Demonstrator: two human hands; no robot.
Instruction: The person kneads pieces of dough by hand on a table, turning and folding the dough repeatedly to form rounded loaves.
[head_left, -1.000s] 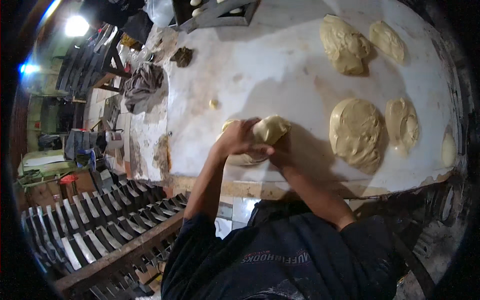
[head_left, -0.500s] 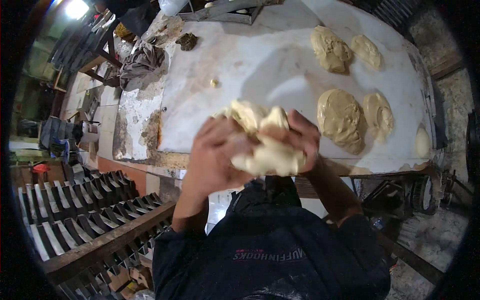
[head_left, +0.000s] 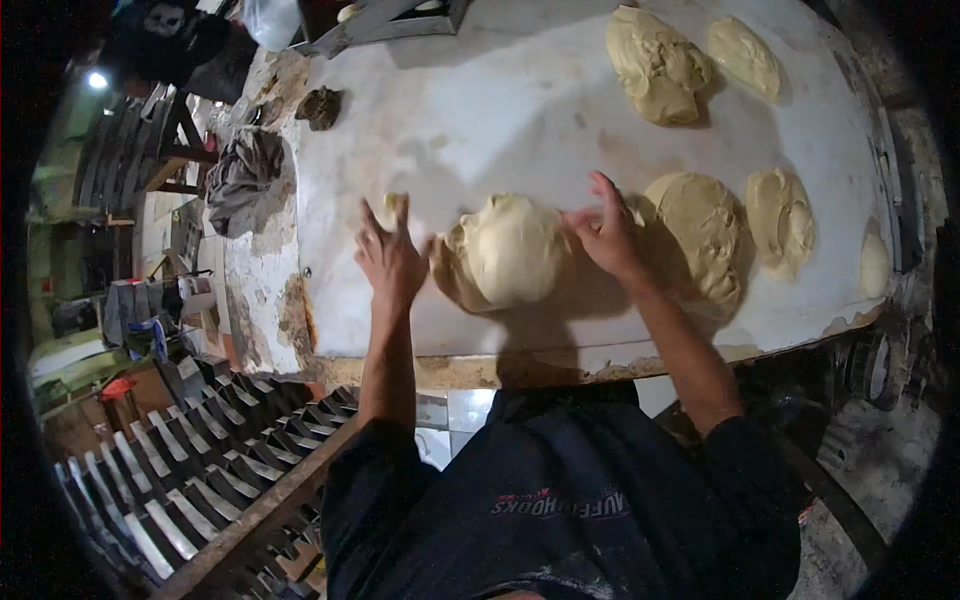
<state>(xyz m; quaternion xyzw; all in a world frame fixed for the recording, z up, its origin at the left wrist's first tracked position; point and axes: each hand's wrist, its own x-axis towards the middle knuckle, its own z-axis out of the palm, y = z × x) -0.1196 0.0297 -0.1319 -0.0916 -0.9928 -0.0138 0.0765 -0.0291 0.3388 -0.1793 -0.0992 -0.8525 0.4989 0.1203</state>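
A large rounded lump of pale dough (head_left: 515, 250) rests on the marble worktop (head_left: 480, 120) in front of me. My left hand (head_left: 392, 258) is just left of it, fingers spread, palm down. A small bit of dough (head_left: 393, 202) shows at those fingertips; whether they touch it I cannot tell. On the other side my right hand (head_left: 608, 232) is open, its fingertips close to the lump's right edge. Right of that hand lie a wide flattened dough piece (head_left: 695, 235) and a smaller oval dough piece (head_left: 780, 220).
Farther back sit another big dough piece (head_left: 655, 65) and a smaller one (head_left: 745, 58). A small smooth dough piece (head_left: 874, 265) lies by the right edge. Left are a crumpled grey cloth (head_left: 243, 175) and a dark lump (head_left: 318, 108). A metal slatted rack (head_left: 190, 470) stands lower left.
Both hands held the dough lump near the table's front edge before. Now it lies on the worktop, smoother and rounder, and the hands have let go and moved apart.
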